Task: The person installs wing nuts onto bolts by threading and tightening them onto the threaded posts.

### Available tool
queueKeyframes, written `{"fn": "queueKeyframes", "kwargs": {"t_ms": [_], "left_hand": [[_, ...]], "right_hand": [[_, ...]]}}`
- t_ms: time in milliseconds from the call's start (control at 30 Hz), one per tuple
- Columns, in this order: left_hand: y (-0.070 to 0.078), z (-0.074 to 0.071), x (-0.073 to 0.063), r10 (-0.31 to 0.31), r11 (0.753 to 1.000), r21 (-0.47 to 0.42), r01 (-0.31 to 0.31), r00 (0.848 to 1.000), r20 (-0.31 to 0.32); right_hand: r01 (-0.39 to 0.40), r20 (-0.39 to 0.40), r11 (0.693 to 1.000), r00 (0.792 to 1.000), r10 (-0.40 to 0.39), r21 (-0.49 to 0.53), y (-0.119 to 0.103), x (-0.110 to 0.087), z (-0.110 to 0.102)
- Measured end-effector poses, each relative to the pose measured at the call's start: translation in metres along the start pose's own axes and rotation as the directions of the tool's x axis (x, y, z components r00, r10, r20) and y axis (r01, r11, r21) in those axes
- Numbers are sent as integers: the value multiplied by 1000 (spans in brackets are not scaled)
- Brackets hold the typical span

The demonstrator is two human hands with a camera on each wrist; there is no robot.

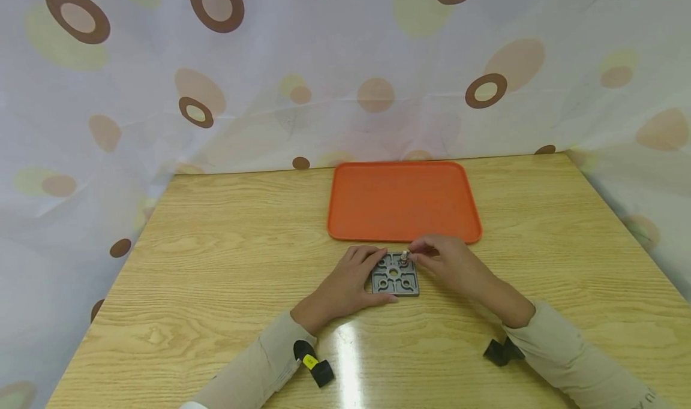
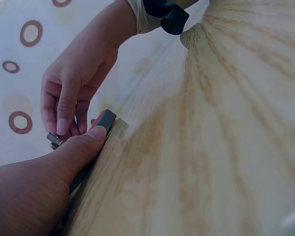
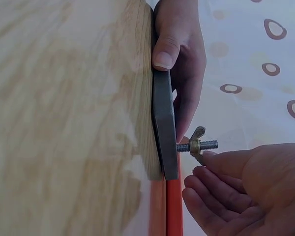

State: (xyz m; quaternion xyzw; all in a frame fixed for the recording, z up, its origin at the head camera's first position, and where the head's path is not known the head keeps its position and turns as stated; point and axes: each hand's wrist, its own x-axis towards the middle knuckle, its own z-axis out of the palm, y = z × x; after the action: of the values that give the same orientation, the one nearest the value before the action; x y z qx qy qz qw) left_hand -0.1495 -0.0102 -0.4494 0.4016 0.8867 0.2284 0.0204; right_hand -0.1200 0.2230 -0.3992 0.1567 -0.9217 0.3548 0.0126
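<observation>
Head view, from the left: the left hand [image 1: 351, 277] reaches in at a slant, thumb along the near edge and fingers over the far left corner, gripping a square metal plate [image 1: 394, 282]. Opposite, the right hand [image 1: 453, 262] bends inward, thumb and forefinger pinching a wing nut [image 3: 195, 144], the other fingers curled. The plate lies flat on the wooden table [image 1: 243, 235], just before the orange tray [image 1: 402, 202]; it is grey, ribbed, with a central hole. At its far right corner a threaded bolt [image 3: 210, 144] stands upright, thread showing above and below the nut.
</observation>
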Motion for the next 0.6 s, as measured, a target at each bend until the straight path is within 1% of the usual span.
{"fn": "queueKeyframes", "kwargs": {"t_ms": [133,600], "left_hand": [[1,-1,0,-3,1000,-2,3,1000,2],[2,-3,-1,-8,1000,5,8,1000,9]], "right_hand": [[8,-11,1000,1000,-8,-15,-1,0,0],[23,28,1000,999,-23,12,1,0,0]]}}
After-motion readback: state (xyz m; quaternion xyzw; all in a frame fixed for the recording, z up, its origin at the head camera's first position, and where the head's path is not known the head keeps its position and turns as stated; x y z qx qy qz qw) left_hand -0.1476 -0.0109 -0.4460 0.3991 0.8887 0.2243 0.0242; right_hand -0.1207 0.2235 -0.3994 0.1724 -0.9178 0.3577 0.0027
